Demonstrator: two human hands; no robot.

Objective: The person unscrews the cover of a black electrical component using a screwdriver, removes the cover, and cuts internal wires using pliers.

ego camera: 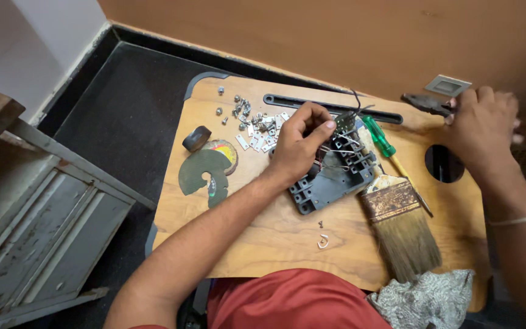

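The left hand [299, 143] is curling over the dark grey moulded plastic terminal housing [330, 176], its thumb and fingers closing on what looks like a small fitting among the wires at the housing's upper end, which is steadying the part flat on the small wooden lap table [275, 237]. The right hand [482, 125] is reaching to the table's far corner, fingers closing around the grip of the dark-handled pliers [427, 103]. Loose silver screws and metal clips [254, 125] are lying just beyond the housing; a green-handled screwdriver [380, 139] and a worn bristle paintbrush [400, 225] are resting beside it, within reach.
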